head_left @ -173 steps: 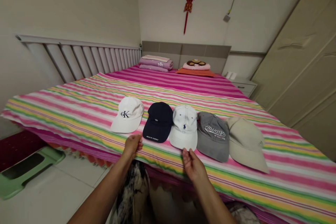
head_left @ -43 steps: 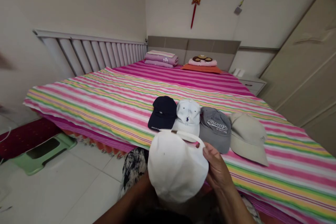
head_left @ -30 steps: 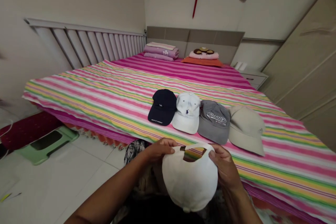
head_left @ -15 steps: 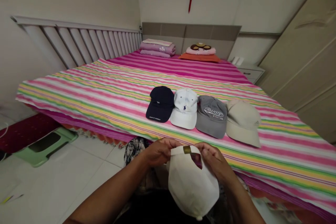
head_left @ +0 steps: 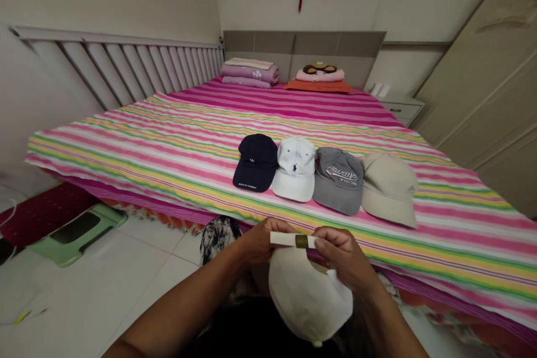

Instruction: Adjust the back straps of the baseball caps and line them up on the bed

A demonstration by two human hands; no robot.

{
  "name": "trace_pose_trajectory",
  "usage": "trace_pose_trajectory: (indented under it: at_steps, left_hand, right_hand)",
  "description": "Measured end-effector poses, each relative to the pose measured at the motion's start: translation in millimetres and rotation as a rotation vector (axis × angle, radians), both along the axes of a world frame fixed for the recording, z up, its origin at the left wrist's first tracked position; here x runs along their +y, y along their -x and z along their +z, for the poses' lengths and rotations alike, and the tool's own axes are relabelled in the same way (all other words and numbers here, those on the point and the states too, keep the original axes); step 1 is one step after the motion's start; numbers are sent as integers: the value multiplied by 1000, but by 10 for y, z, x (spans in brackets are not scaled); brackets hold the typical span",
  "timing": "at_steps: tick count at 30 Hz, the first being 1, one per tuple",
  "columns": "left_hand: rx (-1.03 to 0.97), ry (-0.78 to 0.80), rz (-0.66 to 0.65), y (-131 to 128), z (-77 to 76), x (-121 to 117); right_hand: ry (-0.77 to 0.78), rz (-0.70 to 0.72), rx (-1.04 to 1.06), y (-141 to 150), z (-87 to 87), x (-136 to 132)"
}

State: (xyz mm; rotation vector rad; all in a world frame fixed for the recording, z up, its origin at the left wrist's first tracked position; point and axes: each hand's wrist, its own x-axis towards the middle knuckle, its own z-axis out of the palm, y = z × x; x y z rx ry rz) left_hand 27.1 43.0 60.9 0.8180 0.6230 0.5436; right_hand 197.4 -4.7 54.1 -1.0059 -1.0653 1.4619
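Note:
A cream baseball cap is held over my lap, its back strap and brass-coloured buckle facing up. My left hand grips the strap's left end. On the other side, my right hand pinches the strap's right end between thumb and fingers. Beyond them, caps lie in a row on the bed: a navy cap, a white cap with a small dark logo, a grey cap with white lettering, and a beige cap at the right.
The bed has a striped sheet. Folded purple bedding and a pink-and-orange pile lie by the headboard. A white railing runs along the left. A green stool stands on the tiled floor.
The strap has been pulled out straighter between my hands, and the cap's back opening looks narrower. The view has shifted slightly; the row of caps keeps its order.

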Motion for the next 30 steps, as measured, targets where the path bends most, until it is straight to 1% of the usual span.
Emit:
trace_pose_trajectory:
  at_steps: [2,5,7,11,13,14,16,19,21,22,24,26,28,30]
  left_hand:
    - [9,0,22,-27,-51,9]
    - [15,-17,94,-48,-107,22]
    - [-12,-18,153,-39,-111,32]
    - [-160,-21,235,54,-83,77]
    - [-181,-15,273,122,-84,105]
    - [-174,-7,298,157,-92,118]
    - [-168,7,354,227,-119,143]
    - [-200,11,430,356,-159,189]
    - [-229,2,470,478,-158,245]
    - [-242,-3,489,552,-142,285]
    - [-276,-22,523,727,-66,392]
    - [-328,-56,541,924,76,533]
    - [-385,-124,558,1120,284,699]
    - [-420,-216,599,1298,536,882]
  right_hand:
    - [-9,-24,-7,-6,25,-13]
    - [8,-129,19,-29,33,-10]
    - [21,-226,99,-54,12,18]
    - [23,-410,354,-106,-54,112]
    - [25,-464,415,-112,-74,152]
    - [22,-469,417,-107,-79,166]
    - [18,-432,363,-80,-81,188]
    - [67,-249,190,-1,-107,233]
    - [103,-131,83,76,-167,293]
    - [114,-100,48,123,-210,335]
    - [156,-104,41,235,-311,437]
    - [250,-119,125,368,-406,562]
    - [345,-95,235,520,-473,710]
    - [404,-53,304,682,-508,882]
